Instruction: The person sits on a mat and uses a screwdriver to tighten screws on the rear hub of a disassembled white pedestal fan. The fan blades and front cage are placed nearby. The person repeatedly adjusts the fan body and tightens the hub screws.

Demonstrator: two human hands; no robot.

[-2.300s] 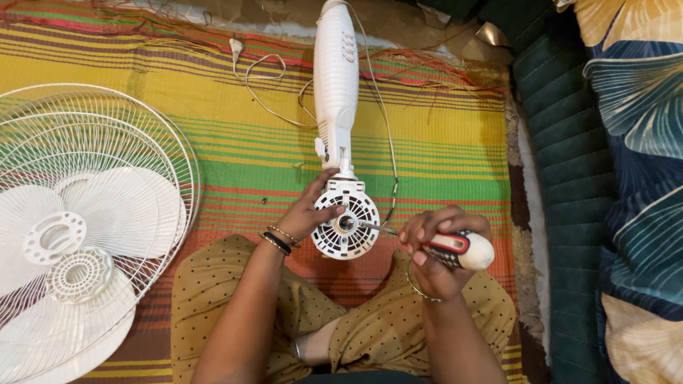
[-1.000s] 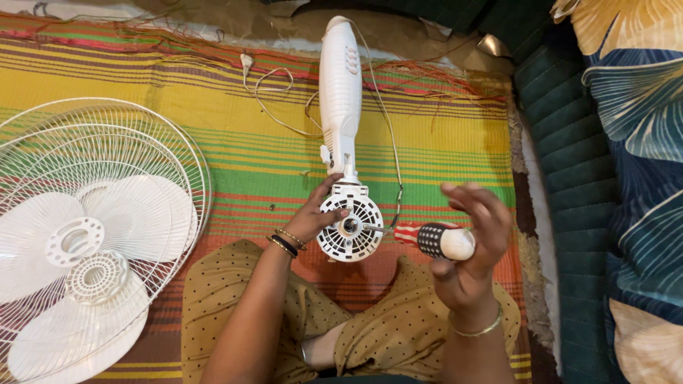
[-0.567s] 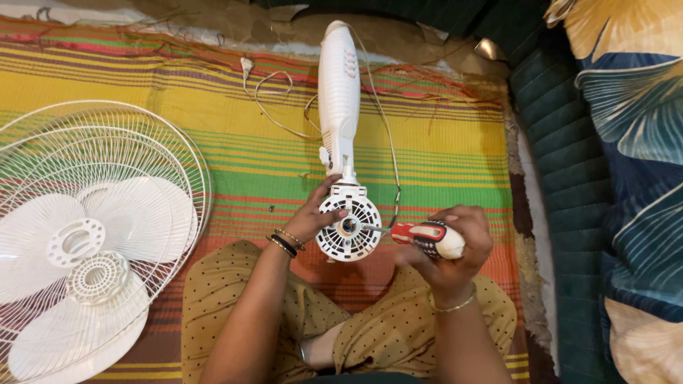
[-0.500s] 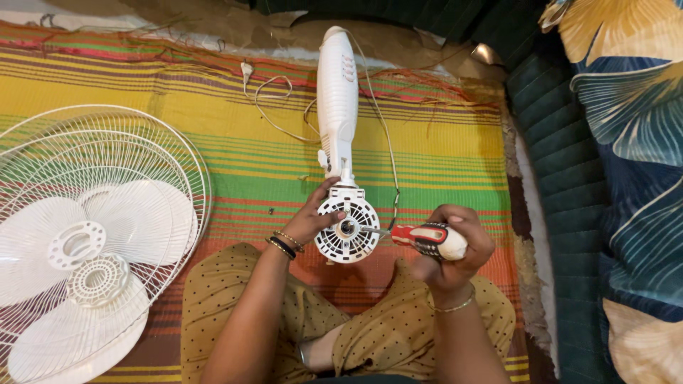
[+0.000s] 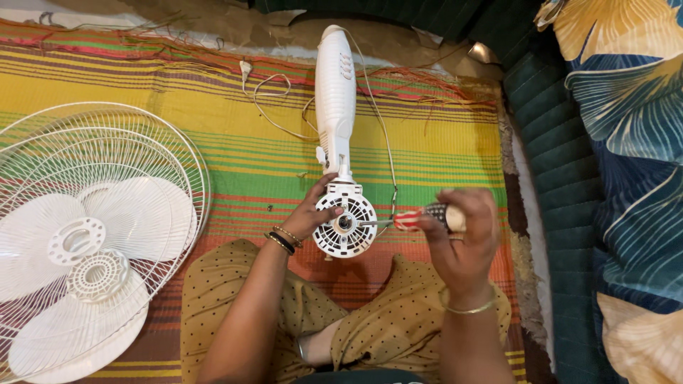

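Two hands work at a round, slotted white plastic motor housing [image 5: 346, 225] joined to a smooth white fan body [image 5: 335, 99] lying on a striped woven mat [image 5: 213, 153]. Left hand [image 5: 314, 215] curls around the housing's left rim; right hand [image 5: 461, 238], just right of it, grips a red-handled screwdriver [image 5: 416, 217], tip at the hub. Wire grille [image 5: 107, 153] and glossy blades [image 5: 85, 249] lie far left.

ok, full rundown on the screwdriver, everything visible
The screwdriver has a thick handle, red-and-white striped near the shaft, dark ribbed grip, pale rounded end cap; it looks plastic. A thin metal shaft runs left, roughly level, its tip at the round white motor housing, near the centre. The right hand grips the handle, fingers wrapped over it. The left hand steadies the housing's left side. It sits above the striped mat.
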